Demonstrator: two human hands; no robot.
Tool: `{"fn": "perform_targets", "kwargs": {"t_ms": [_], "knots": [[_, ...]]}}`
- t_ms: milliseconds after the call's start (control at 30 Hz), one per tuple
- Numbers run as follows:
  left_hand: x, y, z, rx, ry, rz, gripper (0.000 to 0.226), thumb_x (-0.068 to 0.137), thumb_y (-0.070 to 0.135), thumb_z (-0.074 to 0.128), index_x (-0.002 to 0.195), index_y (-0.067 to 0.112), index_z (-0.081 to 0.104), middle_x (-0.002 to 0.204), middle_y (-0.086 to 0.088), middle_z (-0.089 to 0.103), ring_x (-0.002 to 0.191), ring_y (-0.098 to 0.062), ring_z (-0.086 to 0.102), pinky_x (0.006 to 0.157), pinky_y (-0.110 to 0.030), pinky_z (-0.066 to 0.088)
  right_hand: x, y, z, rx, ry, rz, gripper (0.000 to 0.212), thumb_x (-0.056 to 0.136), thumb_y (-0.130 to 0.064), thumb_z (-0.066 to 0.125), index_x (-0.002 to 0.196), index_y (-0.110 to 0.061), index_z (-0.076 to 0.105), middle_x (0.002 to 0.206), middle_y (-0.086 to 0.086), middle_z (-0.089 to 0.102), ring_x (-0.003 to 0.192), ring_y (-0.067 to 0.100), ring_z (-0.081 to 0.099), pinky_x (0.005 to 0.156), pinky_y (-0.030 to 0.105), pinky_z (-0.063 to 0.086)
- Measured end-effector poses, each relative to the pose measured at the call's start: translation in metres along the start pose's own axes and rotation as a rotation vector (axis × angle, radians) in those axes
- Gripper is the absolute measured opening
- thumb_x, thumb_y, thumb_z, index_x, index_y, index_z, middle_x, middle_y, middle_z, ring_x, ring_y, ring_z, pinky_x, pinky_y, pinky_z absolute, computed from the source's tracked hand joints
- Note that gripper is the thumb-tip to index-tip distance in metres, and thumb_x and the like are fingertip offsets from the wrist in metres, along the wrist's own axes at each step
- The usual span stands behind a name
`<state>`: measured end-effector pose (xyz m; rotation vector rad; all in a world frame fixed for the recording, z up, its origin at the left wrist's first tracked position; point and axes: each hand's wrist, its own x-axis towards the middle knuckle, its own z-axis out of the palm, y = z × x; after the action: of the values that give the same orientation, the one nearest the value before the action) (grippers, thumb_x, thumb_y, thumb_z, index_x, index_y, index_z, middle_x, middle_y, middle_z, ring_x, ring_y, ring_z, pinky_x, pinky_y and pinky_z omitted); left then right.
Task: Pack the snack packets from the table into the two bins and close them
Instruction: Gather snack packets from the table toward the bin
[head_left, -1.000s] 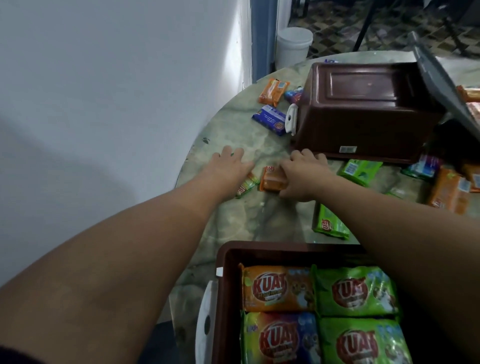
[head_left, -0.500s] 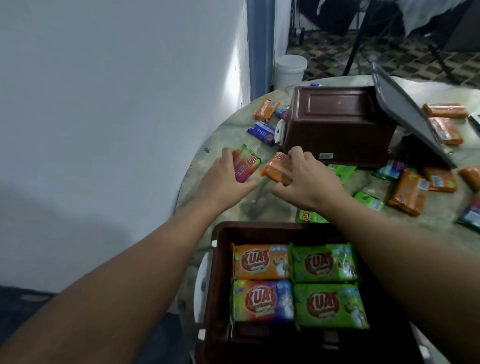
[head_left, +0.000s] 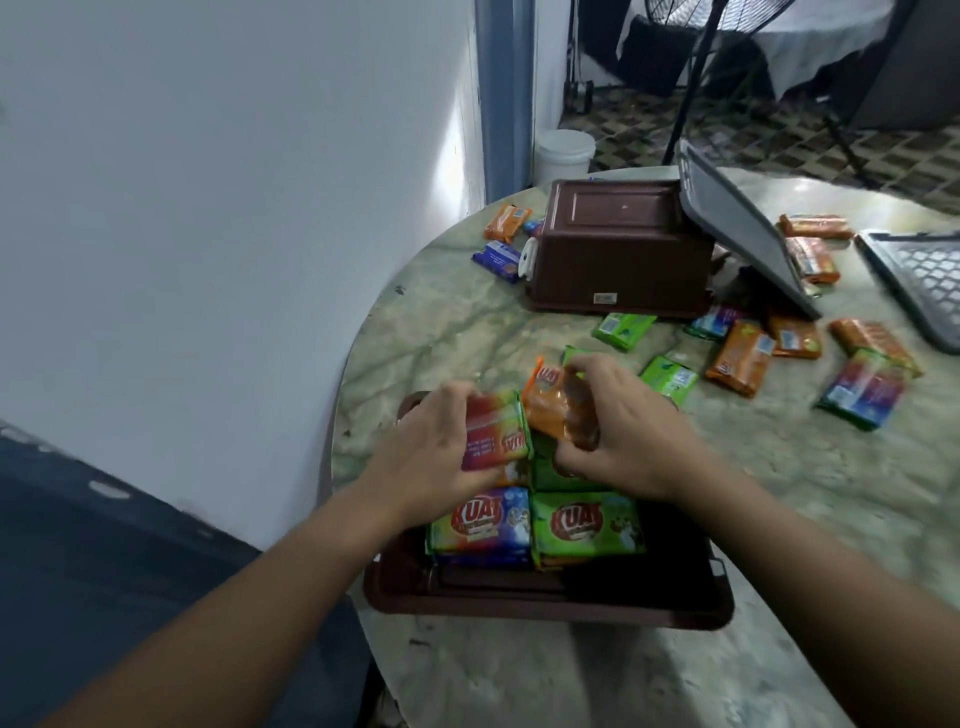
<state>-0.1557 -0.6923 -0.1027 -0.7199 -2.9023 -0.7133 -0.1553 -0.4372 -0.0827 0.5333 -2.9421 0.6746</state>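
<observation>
My left hand (head_left: 434, 447) grips a red and rainbow-coloured snack packet (head_left: 496, 436) above the far end of the near brown bin (head_left: 545, 597). Beside it, my right hand (head_left: 628, 431) holds an orange snack packet (head_left: 558, 408) over the same bin. Inside the bin lie packets in rows, among them a rainbow one (head_left: 480, 525) and a green one (head_left: 587, 522). The second brown bin (head_left: 618, 249) stands upside down farther back. Loose packets, orange (head_left: 740, 358), green (head_left: 623, 330) and rainbow (head_left: 862, 389), lie scattered on the table (head_left: 467, 322).
A grey lid (head_left: 743, 228) leans against the upturned bin, and another grey lid (head_left: 930, 280) lies at the right edge. A white wall runs close along the left of the round table. A white bucket (head_left: 563, 153) stands on the floor behind.
Both hands lifted a packet each from the table near the far bin and drew them back over the near bin. The view has tilted so more of the table shows.
</observation>
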Motion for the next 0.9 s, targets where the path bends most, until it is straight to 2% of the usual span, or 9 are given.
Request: {"fn": "perform_targets", "kwargs": {"t_ms": [133,200,300,500,567,633,733,833,900], "knots": [[-0.006,0.001,0.006,0.151,0.053,0.151,0.053,0.081,0.041,0.079,0.118,0.020,0.047,0.112,0.001,0.054,0.089,-0.013,0.050,0.076,-0.028,0.039,-0.020,0.009,0.002,-0.104,-0.162,-0.029,0.077,0.078,-0.057,0.067,0.143,-0.027,0.037,0.132,-0.003,0.053,0.117,0.020,0.056,0.092,0.034,0.050],[-0.003,0.000,0.009,0.199,0.068,0.211,0.041,0.086,0.031,0.075,0.119,0.019,0.053,0.114,0.001,0.058,0.095,-0.019,0.056,0.080,-0.035,0.047,-0.022,0.009,0.005,-0.160,-0.165,-0.024,0.079,0.078,-0.060,0.064,0.145,-0.030,0.035,0.135,-0.005,0.051,0.120,0.019,0.054,0.093,0.034,0.049],[-0.003,-0.006,0.014,0.204,0.120,0.305,0.027,0.099,0.031,0.061,0.121,0.015,0.061,0.113,0.001,0.063,0.100,-0.020,0.061,0.087,-0.039,0.050,-0.022,0.007,0.007,-0.151,-0.144,-0.020,0.079,0.079,-0.060,0.062,0.148,-0.032,0.035,0.137,-0.007,0.049,0.123,0.017,0.051,0.096,0.034,0.047],[-0.003,0.000,0.011,0.133,0.108,0.192,0.052,0.105,0.047,0.043,0.149,0.018,0.049,0.106,0.005,0.062,0.092,-0.016,0.061,0.078,-0.034,0.050,-0.023,0.010,0.010,-0.182,-0.144,-0.032,0.075,0.078,-0.063,0.063,0.144,-0.035,0.040,0.128,-0.009,0.049,0.115,0.016,0.054,0.088,0.032,0.046],[-0.004,0.000,0.010,0.113,0.080,0.121,0.056,0.105,0.053,0.036,0.151,0.023,0.044,0.111,0.005,0.064,0.095,-0.017,0.064,0.075,-0.035,0.053,-0.023,0.010,0.009,-0.181,-0.143,-0.026,0.076,0.077,-0.063,0.062,0.145,-0.036,0.041,0.129,-0.009,0.049,0.116,0.016,0.053,0.089,0.033,0.046],[-0.005,-0.001,0.009,0.074,0.071,0.063,0.054,0.104,0.058,0.035,0.148,0.028,0.045,0.115,0.006,0.068,0.097,-0.015,0.067,0.074,-0.035,0.056,-0.022,0.010,0.009,-0.187,-0.151,-0.018,0.077,0.078,-0.064,0.061,0.147,-0.037,0.042,0.131,-0.010,0.049,0.117,0.016,0.051,0.091,0.033,0.046],[-0.003,-0.003,0.006,0.004,0.075,0.012,0.037,0.103,0.056,0.044,0.131,0.032,0.049,0.100,0.008,0.071,0.085,-0.009,0.068,0.065,-0.030,0.055,-0.023,0.009,0.010,-0.218,-0.179,-0.019,0.078,0.079,-0.066,0.059,0.149,-0.038,0.042,0.131,-0.011,0.048,0.117,0.016,0.052,0.089,0.032,0.046],[0.000,-0.007,0.008,0.066,0.071,0.070,0.032,0.103,0.049,0.050,0.129,0.031,0.056,0.106,0.011,0.065,0.097,-0.010,0.064,0.077,-0.033,0.054,-0.024,0.008,0.012,-0.228,-0.187,-0.008,0.079,0.079,-0.068,0.058,0.150,-0.038,0.042,0.132,-0.011,0.046,0.117,0.015,0.051,0.090,0.032,0.046],[0.001,-0.009,0.010,0.105,0.066,0.074,0.041,0.101,0.053,0.051,0.134,0.028,0.058,0.113,0.011,0.061,0.107,-0.011,0.059,0.087,-0.033,0.051,-0.024,0.008,0.013,-0.242,-0.185,-0.010,0.079,0.081,-0.067,0.057,0.151,-0.037,0.041,0.133,-0.011,0.045,0.119,0.015,0.048,0.091,0.032,0.045]]}}
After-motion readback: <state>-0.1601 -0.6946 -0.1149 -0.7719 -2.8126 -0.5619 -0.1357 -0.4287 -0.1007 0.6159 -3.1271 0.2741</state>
